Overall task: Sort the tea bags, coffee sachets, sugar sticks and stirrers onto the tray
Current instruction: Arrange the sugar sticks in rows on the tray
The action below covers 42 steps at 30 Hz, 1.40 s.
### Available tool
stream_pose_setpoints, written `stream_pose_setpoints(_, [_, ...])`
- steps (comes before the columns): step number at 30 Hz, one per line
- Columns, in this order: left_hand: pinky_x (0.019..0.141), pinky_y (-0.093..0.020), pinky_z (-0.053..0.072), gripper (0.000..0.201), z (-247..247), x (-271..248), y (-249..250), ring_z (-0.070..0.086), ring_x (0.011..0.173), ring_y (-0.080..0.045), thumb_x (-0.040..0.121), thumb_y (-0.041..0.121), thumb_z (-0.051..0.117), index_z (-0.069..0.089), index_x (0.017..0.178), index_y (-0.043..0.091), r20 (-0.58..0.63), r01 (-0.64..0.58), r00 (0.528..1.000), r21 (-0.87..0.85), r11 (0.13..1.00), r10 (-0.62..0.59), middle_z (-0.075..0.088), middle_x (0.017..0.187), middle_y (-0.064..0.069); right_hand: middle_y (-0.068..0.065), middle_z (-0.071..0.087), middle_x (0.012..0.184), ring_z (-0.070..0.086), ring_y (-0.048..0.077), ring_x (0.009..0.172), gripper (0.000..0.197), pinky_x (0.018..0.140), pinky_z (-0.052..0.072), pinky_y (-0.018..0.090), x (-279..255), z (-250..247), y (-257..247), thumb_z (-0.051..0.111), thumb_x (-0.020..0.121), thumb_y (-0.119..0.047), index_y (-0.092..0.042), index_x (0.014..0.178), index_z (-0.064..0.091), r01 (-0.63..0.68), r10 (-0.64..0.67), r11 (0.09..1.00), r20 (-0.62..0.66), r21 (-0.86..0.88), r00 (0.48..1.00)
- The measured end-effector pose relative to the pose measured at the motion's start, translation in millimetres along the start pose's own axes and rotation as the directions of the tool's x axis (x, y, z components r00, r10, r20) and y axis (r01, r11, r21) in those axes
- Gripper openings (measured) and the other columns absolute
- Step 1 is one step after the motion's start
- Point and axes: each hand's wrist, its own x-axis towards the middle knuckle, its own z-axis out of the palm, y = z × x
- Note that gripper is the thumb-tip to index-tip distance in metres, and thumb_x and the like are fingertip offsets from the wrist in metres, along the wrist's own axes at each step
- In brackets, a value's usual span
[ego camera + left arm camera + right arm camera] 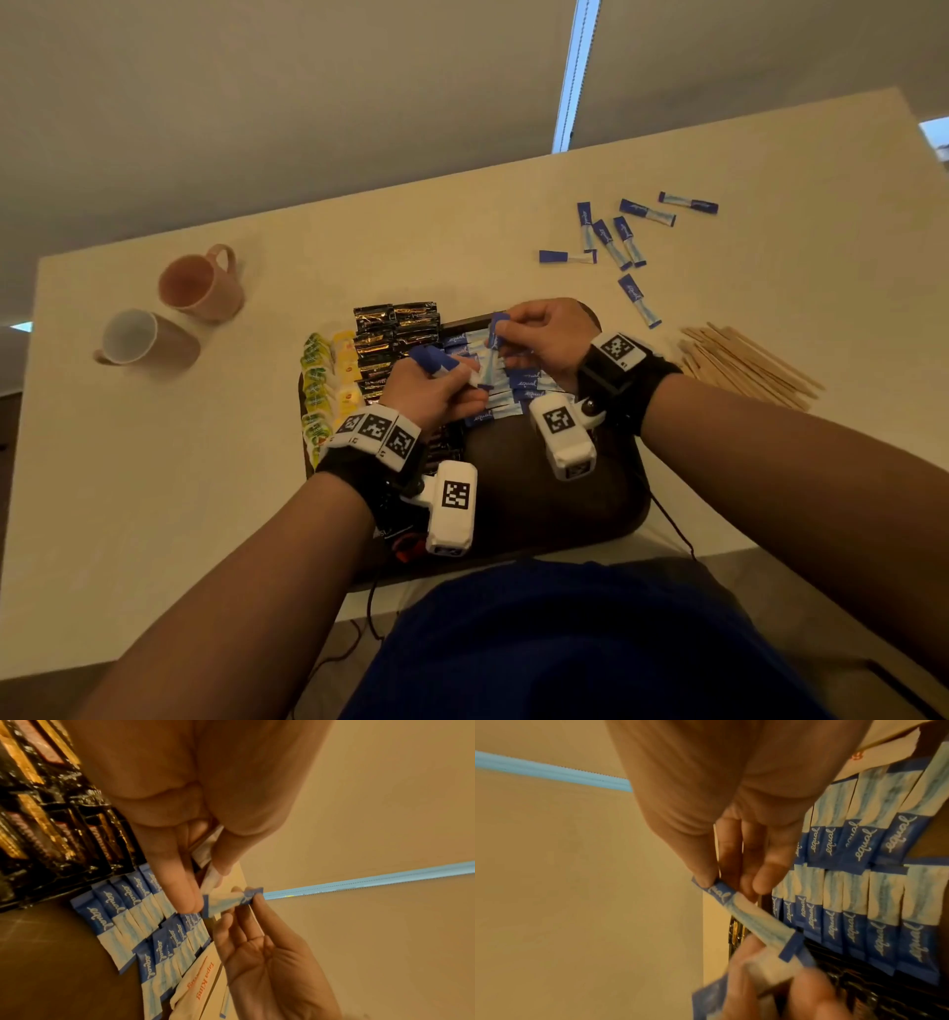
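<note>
Pinching one sugar stick (494, 343) right hand (547, 336); left hand (436, 385) grips several; mugs (169, 313), stirrers (750, 362) aside.

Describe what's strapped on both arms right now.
Bare forearms, no sleeves. Each wrist carries a black strap with white blocks printed with black square-code markers, on the left wrist and right wrist, plus a white boxy camera unit. Thin black cables trail off.
</note>
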Motion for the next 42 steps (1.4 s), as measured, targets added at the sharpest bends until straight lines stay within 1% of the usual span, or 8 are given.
stream_pose_setpoints(3, [0.07,-0.028,0.061,0.014,-9.2,3.0,-0.4,0.071,0.065,-0.015,0.098,0.006,0.056,0.067,0.104,-0.001,-0.056,0.012,0.998,0.005,1.0,-0.012,0.07,0.075,-0.011,0.025,0.068,0.097,0.07,0.031,0.082,0.007,0.067,0.06,0.036,9.6,-1.3,-4.8,0.062,0.092,-0.002,-0.003,0.098,0.064,-0.04,0.041,0.999,-0.021,0.028,0.999])
stream_pose_setpoints(5, [0.068,-0.028,0.061,0.012,-13.8,3.0,0.1,0.071,0.065,-0.016,0.098,0.006,0.056,0.067,0.095,0.002,-0.084,0.002,0.996,-0.021,1.0,-0.004,0.07,0.078,-0.013,0.014,0.07,0.094,0.068,0.02,0.075,0.013,0.059,0.054,0.02,16.9,-3.3,-6.5,0.06,0.094,-0.007,-0.004,0.105,0.067,0.064,-0.073,0.951,-0.017,-0.304,0.997])
stream_pose_setpoints(8, [0.066,-0.026,0.062,0.014,-18.1,1.4,0.5,0.071,0.065,-0.016,0.098,0.005,0.055,0.067,0.089,0.005,-0.093,-0.014,0.996,-0.066,0.998,0.008,0.07,0.078,-0.013,-0.003,0.069,0.094,0.064,0.013,0.084,0.016,0.072,0.049,0.022,27.7,1.1,-7.2,0.064,0.092,-0.019,-0.018,0.105,0.073,0.221,-0.158,0.605,0.157,-0.765,0.975])
stream_pose_setpoints(12, [0.066,-0.026,0.062,0.013,-25.1,-1.1,-1.5,0.072,0.066,-0.015,0.099,0.005,0.055,0.067,0.094,0.004,-0.085,-0.04,0.996,-0.095,0.995,0.032,0.072,0.078,-0.011,-0.003,0.068,0.098,0.063,0.014,0.092,0.016,0.08,0.048,0.026,39.5,21.2,-2.9,0.073,0.086,-0.022,-0.016,0.101,0.074,0.283,-0.035,0.343,0.289,-0.896,0.957])
stream_pose_setpoints(18, [0.067,-0.026,0.062,0.014,-35.6,-3.8,0.4,0.071,0.066,-0.015,0.099,0.004,0.054,0.067,0.095,0.002,-0.109,-0.06,0.993,-0.08,0.995,0.051,0.069,0.083,-0.017,0.002,0.072,0.102,0.065,0.02,0.098,0.016,0.089,0.051,0.033,55.5,40.2,1.1,0.069,0.089,-0.023,-0.018,0.103,0.074,0.303,-0.03,0.256,0.306,-0.918,0.952])
stream_pose_setpoints(26, [0.069,-0.028,0.062,0.014,-33.4,1.1,2.5,0.07,0.07,-0.018,0.099,0.005,0.055,0.067,0.103,-0.002,-0.099,-0.036,0.995,-0.066,0.997,0.03,0.07,0.087,-0.018,0.005,0.073,0.108,0.066,0.021,0.1,0.02,0.091,0.05,0.029,61.0,18.7,-3.2,0.066,0.091,-0.017,-0.013,0.109,0.074,0.246,-0.162,0.36,0.199,-0.9,0.966])
stream_pose_setpoints(34, [0.066,-0.025,0.062,0.013,-28.0,2.5,5.9,0.07,0.07,-0.017,0.099,0.005,0.053,0.066,0.098,0.002,-0.062,-0.022,0.998,-0.055,0.998,0.018,0.07,0.089,-0.018,0.003,0.066,0.103,0.058,0.025,0.101,0.024,0.085,0.053,0.039,61.6,11.2,7.5,0.071,0.085,-0.037,-0.021,0.103,0.075,0.217,-0.078,0.118,0.209,-0.969,0.975])
stream_pose_setpoints(42, [0.066,-0.026,0.062,0.015,-34.1,0.9,1.6,0.07,0.068,-0.016,0.099,0.003,0.054,0.067,0.092,0.005,-0.086,-0.035,0.996,-0.07,0.997,0.029,0.07,0.083,-0.015,0.008,0.066,0.106,0.06,0.027,0.101,0.019,0.083,0.053,0.037,67.3,23.0,10.1,0.069,0.088,-0.027,-0.014,0.101,0.074,0.224,-0.037,0.047,0.222,-0.974,0.974])
